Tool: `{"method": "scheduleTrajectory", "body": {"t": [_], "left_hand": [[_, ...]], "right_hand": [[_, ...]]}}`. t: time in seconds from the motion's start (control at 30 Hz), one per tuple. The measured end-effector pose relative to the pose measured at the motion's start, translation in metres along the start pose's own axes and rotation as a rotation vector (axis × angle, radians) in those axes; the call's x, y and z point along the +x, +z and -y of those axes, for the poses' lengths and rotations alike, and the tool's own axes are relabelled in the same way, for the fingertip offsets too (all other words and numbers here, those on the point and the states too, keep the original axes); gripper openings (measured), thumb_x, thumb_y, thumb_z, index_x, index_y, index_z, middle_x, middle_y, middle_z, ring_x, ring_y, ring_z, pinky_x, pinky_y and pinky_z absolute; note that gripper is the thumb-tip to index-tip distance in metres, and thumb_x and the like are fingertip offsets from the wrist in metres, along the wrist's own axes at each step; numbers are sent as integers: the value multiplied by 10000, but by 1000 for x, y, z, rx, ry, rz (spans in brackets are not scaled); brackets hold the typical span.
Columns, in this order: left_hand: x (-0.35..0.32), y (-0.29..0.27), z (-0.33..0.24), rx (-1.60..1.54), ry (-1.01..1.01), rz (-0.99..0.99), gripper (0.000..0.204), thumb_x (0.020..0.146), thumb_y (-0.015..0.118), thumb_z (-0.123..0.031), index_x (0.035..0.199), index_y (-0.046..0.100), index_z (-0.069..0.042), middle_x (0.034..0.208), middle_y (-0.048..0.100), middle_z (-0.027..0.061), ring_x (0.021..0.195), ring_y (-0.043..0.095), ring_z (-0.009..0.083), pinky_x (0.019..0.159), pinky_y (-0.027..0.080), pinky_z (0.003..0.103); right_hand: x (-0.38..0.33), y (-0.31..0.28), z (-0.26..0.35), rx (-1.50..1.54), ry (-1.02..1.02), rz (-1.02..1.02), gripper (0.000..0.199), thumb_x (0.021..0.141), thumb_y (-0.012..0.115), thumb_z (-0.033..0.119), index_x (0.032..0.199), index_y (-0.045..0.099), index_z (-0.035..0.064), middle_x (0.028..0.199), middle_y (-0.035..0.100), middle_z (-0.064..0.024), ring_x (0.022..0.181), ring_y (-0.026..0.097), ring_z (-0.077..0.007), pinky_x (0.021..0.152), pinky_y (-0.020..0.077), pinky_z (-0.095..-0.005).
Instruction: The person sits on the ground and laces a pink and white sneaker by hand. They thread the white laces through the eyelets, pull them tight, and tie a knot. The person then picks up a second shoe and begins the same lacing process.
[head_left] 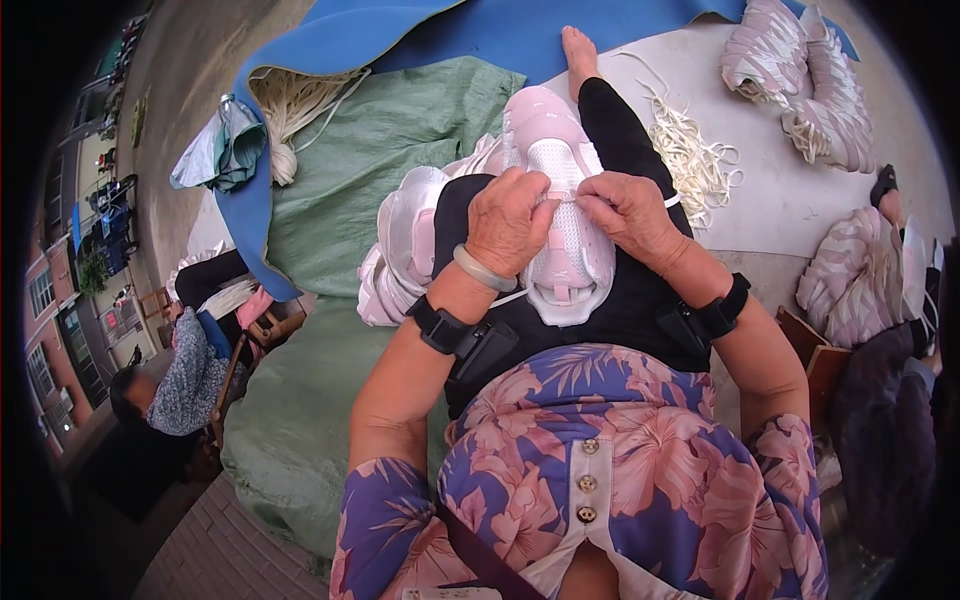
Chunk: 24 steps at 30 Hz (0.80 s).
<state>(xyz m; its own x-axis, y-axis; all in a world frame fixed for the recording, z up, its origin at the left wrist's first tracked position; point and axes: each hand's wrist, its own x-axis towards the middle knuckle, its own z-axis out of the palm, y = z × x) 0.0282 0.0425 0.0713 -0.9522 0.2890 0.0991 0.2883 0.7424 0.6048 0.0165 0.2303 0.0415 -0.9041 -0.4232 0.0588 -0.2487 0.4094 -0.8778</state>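
A pink and white shoe upper lies lengthwise across my lap, with its toe pointing away from me. My left hand is closed at the left edge of its lacing area, thumb and forefinger pinched on a white shoelace. From the other side my right hand pinches the same shoelace, which spans the short gap between my fingertips. Under my fingers shows the white mesh tongue. More pink and white shoe uppers are bunched against my leg on the left.
Loose white laces lie in a heap right of my leg. Another lace bundle sits on a green sheet and blue mat. Stacked uppers stand far right. People sit at left and right.
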Motion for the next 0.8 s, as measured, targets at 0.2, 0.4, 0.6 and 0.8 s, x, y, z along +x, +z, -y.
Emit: {"method": "scheduleTrajectory", "body": {"t": [0.2, 0.4, 0.6, 0.8], "left_hand": [[0, 3, 1, 102, 133, -35, 169, 712, 656, -80, 844, 553, -59, 723, 528, 95, 632, 554, 279, 555, 441, 356], [-3, 8, 4, 97, 109, 6, 185, 729, 627, -98, 874, 519, -61, 771, 507, 119, 691, 557, 305, 578, 460, 377], [-2, 12, 6, 49, 88, -47, 165, 707, 635, -58, 827, 521, -46, 708, 514, 112, 627, 545, 300, 551, 442, 369], [-1, 11, 6, -26, 7, -29, 147, 710, 643, -71, 796, 528, -43, 706, 537, 102, 610, 557, 268, 543, 448, 339]], "right_hand": [[-2, 4, 2, -30, -15, -49, 112, 791, 551, 163, 787, 600, 62, 730, 603, -110, 690, 599, -303, 604, 465, -378], [-5, 11, 2, -21, -5, -114, 103, 789, 545, 158, 777, 574, 60, 712, 585, -119, 671, 590, -310, 588, 455, -387], [-6, 14, 2, 8, 16, -139, 106, 792, 541, 157, 782, 567, 55, 717, 580, -125, 674, 585, -315, 585, 452, -392], [-5, 16, 4, -26, 39, -152, 99, 795, 538, 151, 785, 553, 53, 715, 576, -129, 674, 583, -317, 584, 448, -401]]}}
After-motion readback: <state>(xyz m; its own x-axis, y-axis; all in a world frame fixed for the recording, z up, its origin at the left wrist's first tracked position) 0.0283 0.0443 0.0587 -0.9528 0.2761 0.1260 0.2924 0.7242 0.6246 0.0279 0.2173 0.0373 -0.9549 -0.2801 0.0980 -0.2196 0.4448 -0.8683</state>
